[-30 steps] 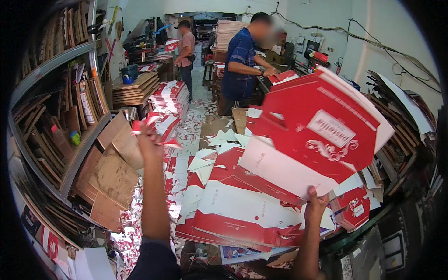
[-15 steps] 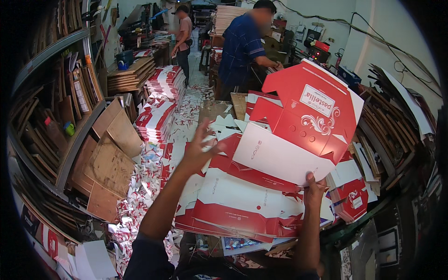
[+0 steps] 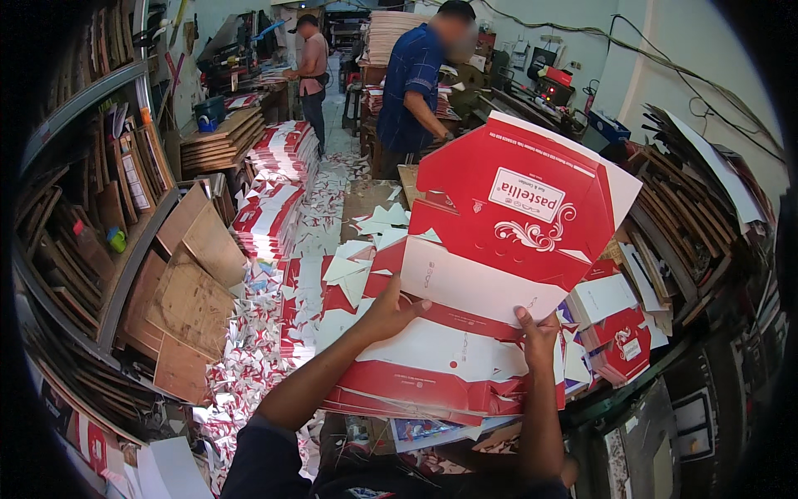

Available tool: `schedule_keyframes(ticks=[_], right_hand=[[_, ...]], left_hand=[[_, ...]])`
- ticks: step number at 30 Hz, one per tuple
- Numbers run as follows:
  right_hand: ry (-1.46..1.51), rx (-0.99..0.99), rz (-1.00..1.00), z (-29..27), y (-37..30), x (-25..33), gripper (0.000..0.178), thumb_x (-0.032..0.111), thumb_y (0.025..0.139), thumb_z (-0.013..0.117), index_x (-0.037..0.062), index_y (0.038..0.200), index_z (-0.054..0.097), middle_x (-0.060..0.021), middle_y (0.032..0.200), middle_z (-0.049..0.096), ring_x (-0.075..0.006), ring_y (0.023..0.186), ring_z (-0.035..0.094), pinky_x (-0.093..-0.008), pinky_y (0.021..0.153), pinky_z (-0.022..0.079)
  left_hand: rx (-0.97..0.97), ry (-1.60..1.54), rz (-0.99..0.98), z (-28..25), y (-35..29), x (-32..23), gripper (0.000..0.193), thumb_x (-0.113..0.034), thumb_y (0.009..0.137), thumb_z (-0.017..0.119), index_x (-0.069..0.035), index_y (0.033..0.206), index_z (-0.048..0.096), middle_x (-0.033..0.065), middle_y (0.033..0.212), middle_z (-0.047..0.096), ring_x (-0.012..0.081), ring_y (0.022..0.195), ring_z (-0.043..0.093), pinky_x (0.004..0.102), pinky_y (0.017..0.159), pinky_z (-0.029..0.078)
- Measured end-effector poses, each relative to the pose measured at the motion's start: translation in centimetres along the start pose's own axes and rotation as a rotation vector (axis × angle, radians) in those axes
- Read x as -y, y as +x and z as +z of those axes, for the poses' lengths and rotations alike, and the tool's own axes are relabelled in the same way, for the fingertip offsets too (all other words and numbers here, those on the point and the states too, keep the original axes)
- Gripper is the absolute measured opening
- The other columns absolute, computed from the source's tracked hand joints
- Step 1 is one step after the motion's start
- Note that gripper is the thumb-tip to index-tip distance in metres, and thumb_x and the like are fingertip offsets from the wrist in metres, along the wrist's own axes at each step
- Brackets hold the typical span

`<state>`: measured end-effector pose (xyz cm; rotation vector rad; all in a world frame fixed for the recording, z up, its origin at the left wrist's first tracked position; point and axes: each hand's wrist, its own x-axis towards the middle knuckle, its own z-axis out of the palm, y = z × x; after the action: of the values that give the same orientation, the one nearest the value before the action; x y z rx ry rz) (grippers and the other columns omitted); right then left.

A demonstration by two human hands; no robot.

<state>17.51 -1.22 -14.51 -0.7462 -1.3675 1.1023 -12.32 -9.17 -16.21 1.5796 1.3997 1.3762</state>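
A red and white die-cut cardboard box blank (image 3: pixel 507 212), with white printing and a swirl pattern, is raised at a tilt in front of me. My right hand (image 3: pixel 539 337) grips its lower right edge, thumb on top. At the lower left corner, my left hand (image 3: pixel 389 316) is closed on the same blank, thumb forward; part of its fingers is hidden. Below both hands lies a stack of similar printed blanks (image 3: pixel 416 387), in red and white bands. Pale triangular offcuts (image 3: pixel 353 268) lie beside the stack's far left side.
Paper scraps (image 3: pixel 253 366) cover the floor on my left, near tall piles of printed sheets (image 3: pixel 266 220). Wooden boards (image 3: pixel 195 287) lean against a shelf. Finished-looking blanks (image 3: pixel 615 333) lie to the right. Ahead stand a person in blue (image 3: pixel 409 91) and another in pink (image 3: pixel 314 62).
My left hand, open and apart from the blank before, has come in and taken its lower left corner. The blank has shifted left and turned slightly. The person in blue has lowered an arm.
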Motion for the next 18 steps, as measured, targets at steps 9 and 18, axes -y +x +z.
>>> schedule_keyframes(ticks=[9, 18], right_hand=[[-0.01, -0.052, -0.045, -0.1, -0.1, 0.2, 0.042, 0.019, 0.086, 0.08, -0.0005, 0.119, 0.062, -0.0102, 0.111, 0.07, -0.0175, 0.1, 0.066, -0.0321, 0.09, 0.052], [0.023, 0.103, -0.035, 0.3, 0.7, 5.4, 0.041, 0.022, 0.09, 0.077, -0.0008, 0.121, 0.062, -0.0097, 0.112, 0.07, -0.0162, 0.101, 0.065, -0.0309, 0.091, 0.051]], left_hand=[[-0.209, -0.121, 0.181, 0.9, 3.0, -2.2, 0.058, -0.02, 0.091, 0.073, 0.001, 0.135, 0.041, 0.0171, 0.129, 0.053, 0.0231, 0.12, 0.055, 0.0377, 0.102, 0.045], [-0.42, -0.119, 0.261, -3.7, 2.6, -6.6, 0.061, -0.009, 0.086, 0.075, -0.001, 0.134, 0.038, 0.015, 0.13, 0.052, 0.0212, 0.116, 0.055, 0.0348, 0.094, 0.049]])
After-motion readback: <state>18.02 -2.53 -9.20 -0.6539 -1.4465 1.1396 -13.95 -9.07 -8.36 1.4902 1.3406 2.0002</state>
